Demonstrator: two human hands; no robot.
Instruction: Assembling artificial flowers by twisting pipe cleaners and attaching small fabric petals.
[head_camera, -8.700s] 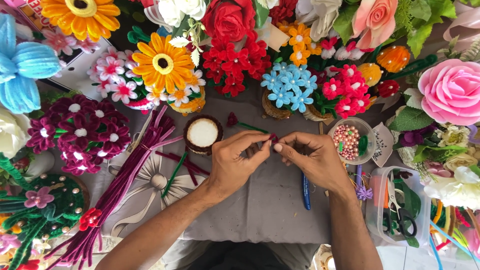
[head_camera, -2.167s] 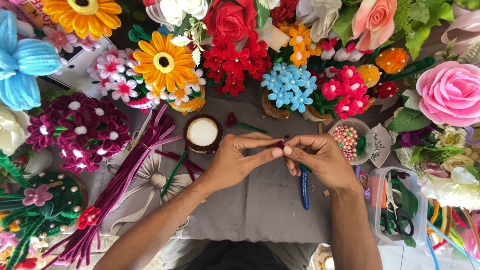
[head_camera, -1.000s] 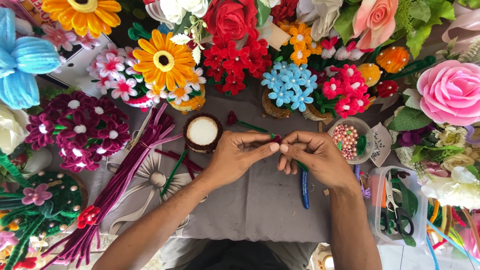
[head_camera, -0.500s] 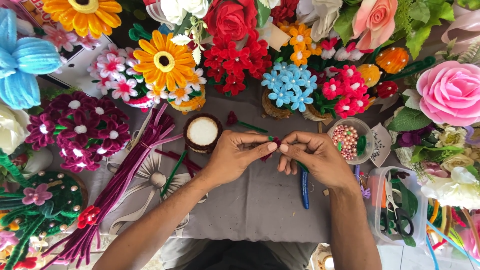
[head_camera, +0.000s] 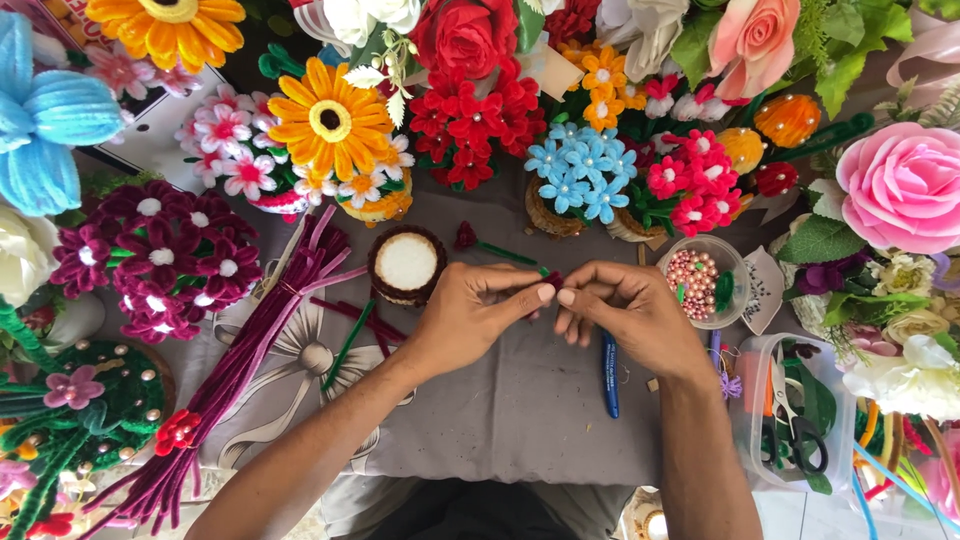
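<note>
Both hands (head_camera: 560, 305) pinch flower piece (head_camera: 553, 281) — fingertips meeting.

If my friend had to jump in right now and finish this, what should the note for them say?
Left hand: fingertips pinch a small dark red fuzzy pipe-cleaner piece.
Right hand: pinches the same piece from the other side, fingertips almost touching the left's.
Nearby: a green pipe-cleaner stem with a dark red bud runs from behind the hands; round brown pot with a white top; clear bowl of pink beads; bundle of maroon pipe cleaners; blue pen on the grey cloth.
Done: many finished flowers stand around.
Left: the pinched piece looks unfinished.
</note>
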